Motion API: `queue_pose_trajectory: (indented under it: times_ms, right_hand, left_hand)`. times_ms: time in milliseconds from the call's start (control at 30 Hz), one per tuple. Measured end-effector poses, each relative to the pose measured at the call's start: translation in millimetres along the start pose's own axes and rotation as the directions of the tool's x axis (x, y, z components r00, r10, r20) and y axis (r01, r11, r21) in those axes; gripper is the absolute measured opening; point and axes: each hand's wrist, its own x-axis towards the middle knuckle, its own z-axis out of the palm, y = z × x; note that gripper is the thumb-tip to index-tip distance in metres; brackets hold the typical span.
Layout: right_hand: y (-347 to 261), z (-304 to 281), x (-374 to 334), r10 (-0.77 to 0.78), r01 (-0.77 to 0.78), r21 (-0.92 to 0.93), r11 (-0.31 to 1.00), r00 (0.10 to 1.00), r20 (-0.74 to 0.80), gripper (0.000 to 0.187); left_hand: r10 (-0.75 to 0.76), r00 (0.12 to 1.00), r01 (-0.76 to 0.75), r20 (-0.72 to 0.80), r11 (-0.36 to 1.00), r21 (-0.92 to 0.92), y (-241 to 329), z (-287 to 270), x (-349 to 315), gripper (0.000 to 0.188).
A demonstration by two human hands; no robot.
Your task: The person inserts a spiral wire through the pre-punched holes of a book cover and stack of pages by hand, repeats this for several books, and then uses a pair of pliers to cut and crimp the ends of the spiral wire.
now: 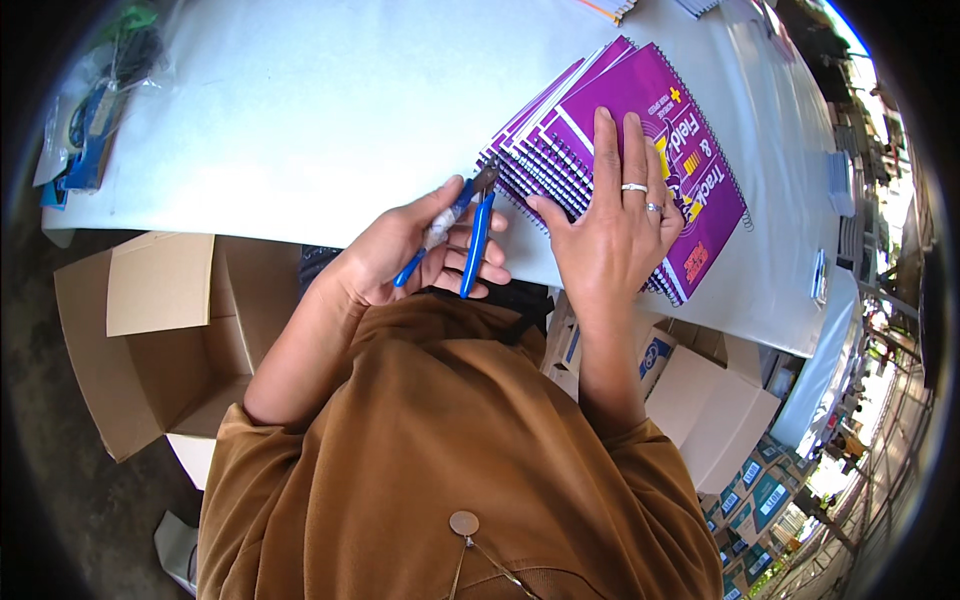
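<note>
A fanned stack of purple spiral-bound notebooks (695, 240) lies near the table's front edge, right of centre. My right hand (618, 215) rests flat on the top cover, fingers stretched out and thumb by the wire coils; two rings show on it. In my left hand (405, 240) is a pair of blue-handled wire cutters (475, 245), held with the handles spread. White wrapping covers part of one handle. The cutters' dark jaws are at the near left corner of the stack, beside the coil ends. Whether the jaws touch a wire is too small to tell.
The table (270, 130) has a pale cover. At its far left are a blue tape dispenser (95, 135) and plastic bags. Other notebooks (610, 8) lie at the far edge. Below the table stand an open cardboard box (165, 340) on the left and more cartons (710, 410) on the right.
</note>
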Motion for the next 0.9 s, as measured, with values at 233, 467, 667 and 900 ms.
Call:
queue_pose_trajectory:
  times_ms: [233, 467, 667, 900]
  right_hand:
    - [1.6, 1.6, -1.3, -0.014, 0.014, 0.010, 1.000, 1.000, -0.006, 0.092]
    - [2.8, 2.1, -1.2, -0.030, 0.031, 0.014, 0.999, 0.999, -0.026, 0.094]
    - [-11.3, 1.0, -1.4, -0.011, 0.012, -0.017, 1.000, 0.997, 0.070, 0.100]
    - [-5.2, 13.4, 0.5, -0.031, 0.030, -0.032, 0.999, 0.999, -0.030, 0.099]
  left_hand:
    - [-0.015, 0.984, 0.050, 0.180, 0.980, -0.191, 0.0, -13.4, 2.6, 0.063]
    - [0.088, 0.957, 0.025, -0.276, 0.924, 0.381, 2.8, 14.4, -0.9, 0.053]
    - [0.112, 0.947, 0.033, -0.302, 0.899, 0.436, -1.9, 9.9, -1.3, 0.052]
    - [-0.005, 1.000, 0.006, 0.026, 1.000, -0.030, -1.1, -17.6, 4.6, 0.059]
